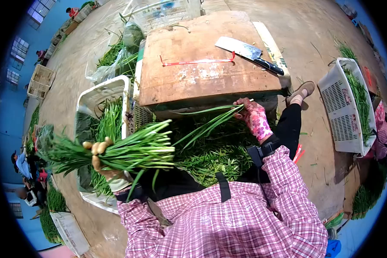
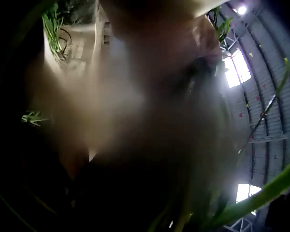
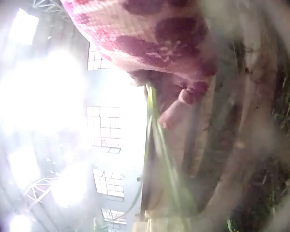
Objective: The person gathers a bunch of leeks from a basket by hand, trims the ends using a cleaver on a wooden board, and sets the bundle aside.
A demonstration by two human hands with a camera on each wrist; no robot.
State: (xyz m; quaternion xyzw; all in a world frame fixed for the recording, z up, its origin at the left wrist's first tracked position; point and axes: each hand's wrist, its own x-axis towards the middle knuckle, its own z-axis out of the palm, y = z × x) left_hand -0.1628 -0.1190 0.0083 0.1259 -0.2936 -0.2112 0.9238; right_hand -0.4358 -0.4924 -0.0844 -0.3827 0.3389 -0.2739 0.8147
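Note:
My left hand [image 1: 99,150], in a pale glove, grips a thick bunch of garlic chives [image 1: 146,148]. Their pale cut ends point right and the leafy tops spread out to the left. My right hand [image 1: 253,118], in a pink flowered glove with bare fingertips, pinches a few loose chive stalks [image 1: 210,124] by their pale ends near the board's front edge. In the right wrist view these stalks [image 3: 159,140] hang down from the fingers. The left wrist view is mostly dark and blurred, with a green blade [image 2: 261,193] crossing its lower right.
A cleaver [image 1: 249,53] and a red-and-white tie strip [image 1: 198,62] lie on the wooden board [image 1: 193,86]. Below it are loose trimmings [image 1: 221,161]. A white crate [image 1: 127,96] of chives stands at left, another crate [image 1: 344,112] at right.

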